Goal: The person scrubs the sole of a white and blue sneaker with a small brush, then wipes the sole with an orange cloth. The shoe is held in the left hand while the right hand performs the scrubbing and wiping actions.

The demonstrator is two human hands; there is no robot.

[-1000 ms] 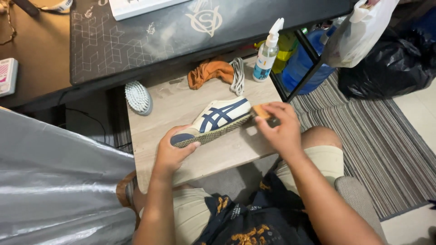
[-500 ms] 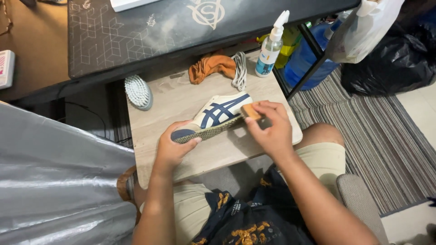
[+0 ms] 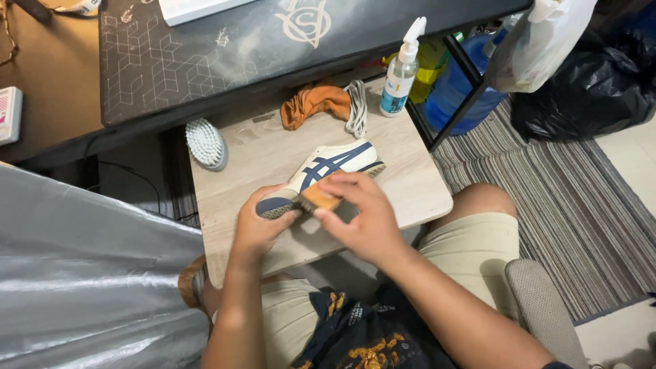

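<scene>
A cream sneaker with navy stripes (image 3: 333, 163) lies on its side on a small light wooden table (image 3: 417, 184). My left hand (image 3: 260, 229) grips the shoe at its navy end. My right hand (image 3: 361, 215) is closed on a small wooden-backed brush (image 3: 320, 199) and presses it against the shoe's lower edge near the left hand.
On the table's far side lie an orange cloth (image 3: 311, 102), white laces (image 3: 357, 106), a round white brush (image 3: 206, 143) and a spray bottle (image 3: 401, 72). A dark desk (image 3: 225, 55) stands behind. A striped rug (image 3: 560, 198) and black bag (image 3: 588, 89) are at the right, grey plastic sheet (image 3: 82, 273) at the left.
My right hand has slid the brush along the shoe from its far right end toward the left hand. The left hand keeps its grip.
</scene>
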